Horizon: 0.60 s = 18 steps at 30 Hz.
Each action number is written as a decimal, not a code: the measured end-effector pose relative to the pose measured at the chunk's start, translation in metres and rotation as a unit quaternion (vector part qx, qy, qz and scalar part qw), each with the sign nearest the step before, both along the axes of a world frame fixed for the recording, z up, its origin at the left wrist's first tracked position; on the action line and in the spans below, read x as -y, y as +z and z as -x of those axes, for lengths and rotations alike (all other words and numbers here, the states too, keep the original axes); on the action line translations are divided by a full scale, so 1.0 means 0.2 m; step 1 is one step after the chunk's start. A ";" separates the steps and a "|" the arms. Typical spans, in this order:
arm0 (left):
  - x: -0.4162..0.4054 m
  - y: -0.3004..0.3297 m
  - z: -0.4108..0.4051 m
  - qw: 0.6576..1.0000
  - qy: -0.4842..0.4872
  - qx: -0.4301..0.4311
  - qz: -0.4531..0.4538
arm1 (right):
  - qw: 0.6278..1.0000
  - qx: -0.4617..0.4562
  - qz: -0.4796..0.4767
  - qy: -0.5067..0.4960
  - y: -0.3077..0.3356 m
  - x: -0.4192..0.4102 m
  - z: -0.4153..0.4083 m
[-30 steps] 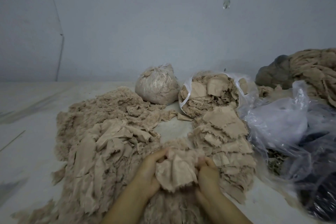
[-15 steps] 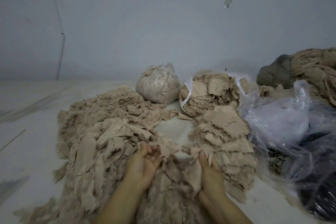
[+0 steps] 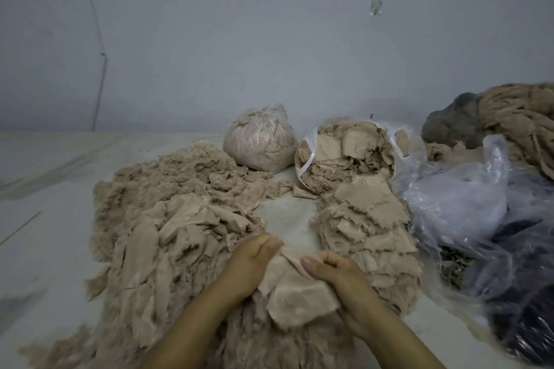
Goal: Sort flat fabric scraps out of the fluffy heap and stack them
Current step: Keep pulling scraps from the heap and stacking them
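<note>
Floor (image 3: pixel 54 219): scrap (image 3: pixel 299 293) crumpled, axis unclear.

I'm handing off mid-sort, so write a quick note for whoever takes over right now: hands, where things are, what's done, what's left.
Left hand and right hand both grip one beige fabric scrap, held up over the near part of the fluffy heap.
Stack of flat scraps sits just right of the hands, already many layers.
Open bag of scraps and tied bag lie behind.
Left: lay this scrap on the stack, then keep picking; plenty of flat pieces remain in the heap.
</note>
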State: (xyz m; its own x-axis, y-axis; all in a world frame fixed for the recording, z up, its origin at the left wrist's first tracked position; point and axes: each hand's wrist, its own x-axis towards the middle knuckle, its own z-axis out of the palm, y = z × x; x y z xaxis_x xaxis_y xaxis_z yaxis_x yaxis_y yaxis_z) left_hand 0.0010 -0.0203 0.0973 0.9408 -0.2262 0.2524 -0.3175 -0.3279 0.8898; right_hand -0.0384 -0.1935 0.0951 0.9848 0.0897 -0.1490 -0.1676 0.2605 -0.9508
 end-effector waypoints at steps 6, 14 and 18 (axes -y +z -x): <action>0.00 0.00 0.02 0.996 -0.045 -0.072 0.013 | 0.993 0.005 -0.058 -0.101 -0.03 0.00 -0.05; -0.04 0.02 0.05 0.980 -0.007 -0.109 0.167 | 0.972 -0.039 -0.038 -0.229 -0.10 -0.01 -0.08; -0.01 0.03 0.07 0.976 -0.023 -0.111 0.184 | 0.972 -0.170 -0.160 -0.017 -0.10 -0.09 -0.02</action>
State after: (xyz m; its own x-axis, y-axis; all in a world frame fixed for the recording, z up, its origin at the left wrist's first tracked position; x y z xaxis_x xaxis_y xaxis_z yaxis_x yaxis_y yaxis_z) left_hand -0.0128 -0.0185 0.1039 0.9724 -0.2026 0.1158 -0.1107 0.0363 0.9932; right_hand -0.0353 -0.1759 0.0741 0.8866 0.1526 -0.4366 -0.4441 0.5441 -0.7118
